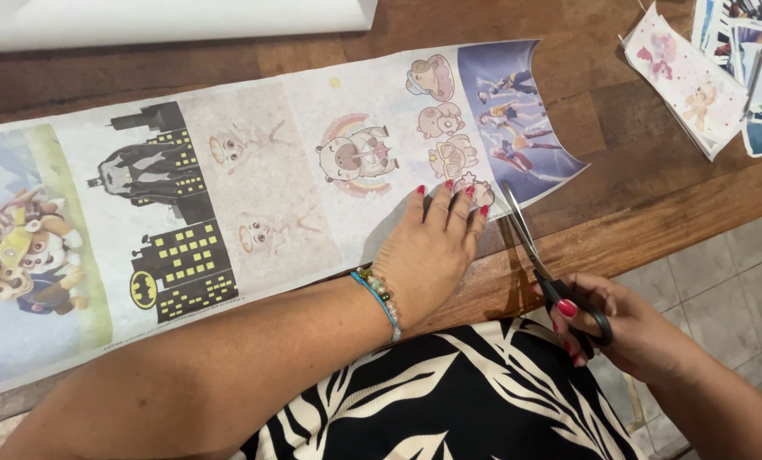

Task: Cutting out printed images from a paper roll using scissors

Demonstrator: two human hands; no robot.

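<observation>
A long printed paper strip with several cartoon panels lies across the wooden table. My left hand presses flat on the strip's near edge, fingers spread beside the panel of small cartoon figures. My right hand grips black-handled scissors. Their blades point away from me and meet the strip's near edge just right of my left fingertips, by the blue panel with dancing figures.
A stack of cut picture strips and prints lies at the table's far right. A white sheet lies along the far edge. Tiled floor shows at the right. My black-and-white leaf-patterned clothing is below the table edge.
</observation>
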